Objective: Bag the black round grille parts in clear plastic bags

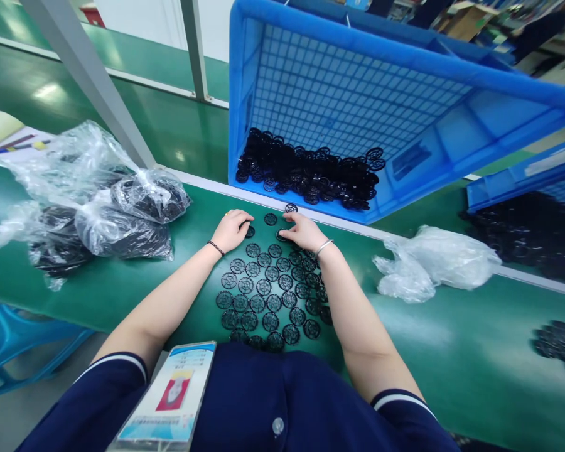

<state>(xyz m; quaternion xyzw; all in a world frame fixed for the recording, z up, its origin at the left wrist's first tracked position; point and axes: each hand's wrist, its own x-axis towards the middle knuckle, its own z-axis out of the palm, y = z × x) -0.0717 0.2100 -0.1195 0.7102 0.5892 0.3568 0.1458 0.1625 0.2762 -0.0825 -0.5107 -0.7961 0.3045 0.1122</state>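
Note:
Many round black plastic discs with openwork spokes lie spread in a single layer on the green table. At the far side of that spread, my left hand has its fingers curled onto one disc, partly covered by the fingertips. My right hand pinches another disc between thumb and fingers, much of it hidden. Just beyond its fingertips is a disc near the table's back edge. Between my two hands a single disc lies flat.
A blue crate, tipped toward me behind the table, holds a heap of black discs. Tied clear bags of black parts sit at left. A crumpled plastic bag and more discs lie right. A blue stool stands lower left.

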